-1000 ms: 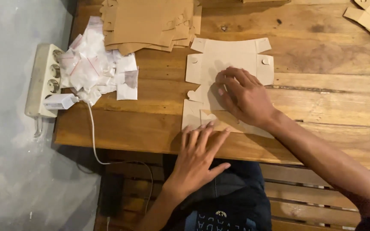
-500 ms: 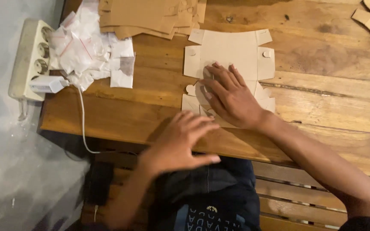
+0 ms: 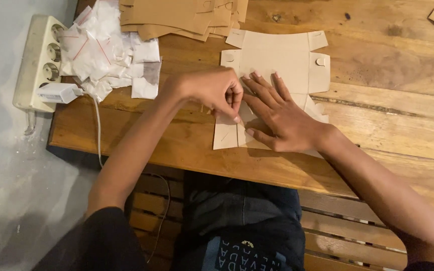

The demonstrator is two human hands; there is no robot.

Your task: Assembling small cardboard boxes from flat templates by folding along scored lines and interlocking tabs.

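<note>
Pinching grip: left hand (image 3: 216, 90) nips the near flap of flat cardboard blank (image 3: 282, 60) on the desk (image 3: 388, 130); right hand (image 3: 282, 118) spread flat on it. Cardboard stack (image 3: 177, 15) behind, white packets (image 3: 104, 52) & power strip (image 3: 38, 60) to the left.

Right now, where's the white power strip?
Head view, far left: the white power strip lies on the wooden table's left edge, beside the pile of small white packets.
</note>
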